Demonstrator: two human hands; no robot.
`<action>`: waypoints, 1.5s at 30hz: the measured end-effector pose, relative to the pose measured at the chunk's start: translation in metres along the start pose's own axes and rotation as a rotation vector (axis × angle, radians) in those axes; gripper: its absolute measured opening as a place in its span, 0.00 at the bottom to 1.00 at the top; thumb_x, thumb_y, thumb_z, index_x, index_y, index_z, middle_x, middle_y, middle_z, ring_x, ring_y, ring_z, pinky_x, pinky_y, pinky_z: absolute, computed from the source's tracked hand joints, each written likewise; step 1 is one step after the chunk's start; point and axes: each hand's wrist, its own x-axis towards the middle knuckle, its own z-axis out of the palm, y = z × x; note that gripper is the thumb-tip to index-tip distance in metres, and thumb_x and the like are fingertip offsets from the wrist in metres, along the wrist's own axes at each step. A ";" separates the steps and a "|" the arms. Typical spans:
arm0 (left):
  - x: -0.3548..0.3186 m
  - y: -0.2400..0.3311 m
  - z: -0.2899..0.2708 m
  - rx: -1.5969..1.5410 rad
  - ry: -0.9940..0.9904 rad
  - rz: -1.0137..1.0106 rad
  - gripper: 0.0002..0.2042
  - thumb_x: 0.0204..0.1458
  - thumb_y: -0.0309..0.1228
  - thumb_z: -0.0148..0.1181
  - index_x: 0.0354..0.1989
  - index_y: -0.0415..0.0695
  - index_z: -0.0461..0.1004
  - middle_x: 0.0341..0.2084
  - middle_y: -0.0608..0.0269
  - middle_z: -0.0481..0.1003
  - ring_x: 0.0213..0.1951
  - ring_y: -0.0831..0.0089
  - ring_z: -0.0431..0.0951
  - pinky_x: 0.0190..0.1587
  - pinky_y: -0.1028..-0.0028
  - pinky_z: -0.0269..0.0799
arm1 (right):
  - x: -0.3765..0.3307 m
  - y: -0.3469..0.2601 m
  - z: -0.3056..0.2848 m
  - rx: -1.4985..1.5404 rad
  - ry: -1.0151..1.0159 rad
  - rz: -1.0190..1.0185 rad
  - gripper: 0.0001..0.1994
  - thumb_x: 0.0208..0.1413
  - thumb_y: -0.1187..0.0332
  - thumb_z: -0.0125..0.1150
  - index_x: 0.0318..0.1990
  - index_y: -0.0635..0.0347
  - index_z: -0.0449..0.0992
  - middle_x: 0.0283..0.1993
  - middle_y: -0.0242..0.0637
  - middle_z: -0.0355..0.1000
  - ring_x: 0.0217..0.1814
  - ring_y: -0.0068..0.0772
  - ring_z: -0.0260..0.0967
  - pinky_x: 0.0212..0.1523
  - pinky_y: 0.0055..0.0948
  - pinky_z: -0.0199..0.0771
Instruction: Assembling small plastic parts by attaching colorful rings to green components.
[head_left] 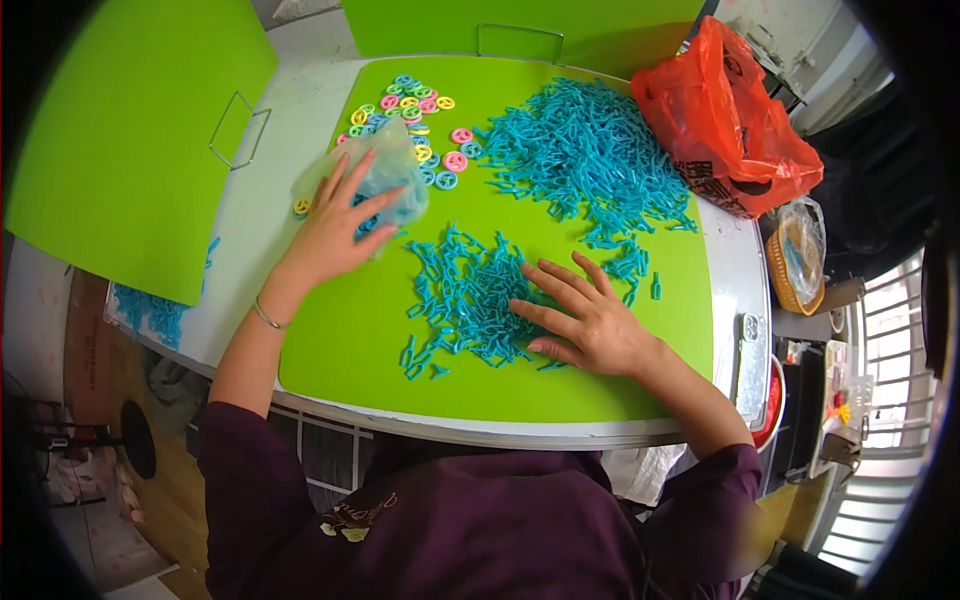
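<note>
Left hand point(340, 225) lies open, fingers spread, on a clear bag point(385, 180) beside coloured rings point(415, 105). Right hand point(585, 320) rests flat, fingers splayed, on the near blue pile point(465, 295) on the green mat point(350, 340).

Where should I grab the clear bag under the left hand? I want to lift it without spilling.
Judging by its slumped shape, pinch the clear bag at its loose bunched top edge, from above beside the left hand; its mouth isn't clearly visible.
</note>
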 end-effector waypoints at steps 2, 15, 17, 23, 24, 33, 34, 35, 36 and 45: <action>0.006 -0.011 0.012 -0.130 0.068 -0.026 0.19 0.50 0.41 0.56 0.51 0.54 0.72 0.64 0.57 0.50 0.65 0.49 0.45 0.63 0.51 0.44 | -0.005 0.003 0.000 -0.006 0.004 0.007 0.23 0.51 0.54 0.57 0.55 0.45 0.68 0.64 0.41 0.55 0.65 0.42 0.53 0.64 0.51 0.46; 0.031 0.009 0.000 -0.110 0.267 -0.020 0.18 0.49 0.42 0.59 0.46 0.50 0.72 0.62 0.53 0.53 0.65 0.50 0.47 0.61 0.41 0.34 | -0.039 0.049 -0.007 -0.028 0.484 0.347 0.12 0.47 0.77 0.61 0.42 0.57 0.76 0.37 0.39 0.71 0.39 0.39 0.68 0.40 0.33 0.69; 0.028 0.027 -0.020 -0.034 0.445 -0.057 0.16 0.47 0.39 0.60 0.44 0.47 0.71 0.59 0.51 0.56 0.63 0.52 0.51 0.62 0.49 0.44 | -0.043 0.056 -0.009 0.016 0.498 0.532 0.11 0.47 0.76 0.61 0.41 0.57 0.76 0.36 0.39 0.70 0.37 0.37 0.68 0.37 0.30 0.70; 0.014 0.140 -0.101 -0.947 0.388 0.231 0.10 0.45 0.31 0.61 0.37 0.45 0.75 0.42 0.54 0.70 0.42 0.61 0.72 0.47 0.69 0.67 | -0.050 0.056 -0.008 0.145 0.541 0.664 0.09 0.48 0.77 0.59 0.39 0.59 0.76 0.32 0.37 0.69 0.30 0.31 0.67 0.33 0.26 0.69; 0.007 0.159 -0.112 -1.366 0.286 0.336 0.07 0.45 0.30 0.61 0.34 0.46 0.76 0.38 0.54 0.71 0.38 0.62 0.72 0.46 0.68 0.67 | -0.050 0.056 -0.005 0.162 0.559 0.678 0.09 0.48 0.77 0.59 0.38 0.60 0.76 0.31 0.37 0.69 0.29 0.30 0.67 0.32 0.25 0.68; 0.009 0.223 -0.115 -2.039 0.360 0.825 0.23 0.57 0.56 0.36 0.36 0.58 0.78 0.48 0.46 0.60 0.50 0.60 0.60 0.62 0.57 0.46 | -0.050 0.048 0.005 0.214 0.691 0.557 0.08 0.46 0.78 0.61 0.36 0.62 0.76 0.28 0.36 0.68 0.27 0.27 0.65 0.29 0.24 0.66; 0.011 0.224 -0.116 -2.011 0.420 0.841 0.23 0.57 0.56 0.35 0.35 0.59 0.78 0.48 0.45 0.61 0.50 0.59 0.60 0.62 0.57 0.47 | -0.053 0.049 0.006 0.216 0.692 0.557 0.08 0.46 0.78 0.61 0.36 0.62 0.76 0.28 0.36 0.68 0.27 0.27 0.65 0.29 0.24 0.66; 0.012 0.224 -0.116 -1.980 0.479 0.854 0.24 0.57 0.56 0.34 0.35 0.59 0.78 0.48 0.45 0.61 0.50 0.59 0.60 0.62 0.56 0.47 | -0.055 0.050 0.008 0.178 0.635 0.507 0.08 0.44 0.76 0.63 0.34 0.61 0.75 0.27 0.36 0.67 0.28 0.29 0.64 0.30 0.25 0.66; 0.013 0.225 -0.115 -1.979 0.477 0.850 0.24 0.57 0.56 0.34 0.35 0.59 0.78 0.48 0.45 0.61 0.50 0.59 0.60 0.62 0.56 0.47 | -0.056 0.051 0.010 0.140 0.578 0.457 0.07 0.41 0.74 0.65 0.31 0.60 0.75 0.27 0.35 0.66 0.28 0.30 0.64 0.30 0.27 0.65; 0.013 0.217 -0.109 -1.971 0.457 0.873 0.24 0.57 0.56 0.33 0.34 0.60 0.78 0.48 0.43 0.60 0.51 0.56 0.60 0.62 0.54 0.46 | -0.047 0.045 0.008 -0.043 0.436 0.378 0.09 0.35 0.71 0.68 0.23 0.57 0.73 0.26 0.35 0.66 0.30 0.38 0.63 0.34 0.34 0.64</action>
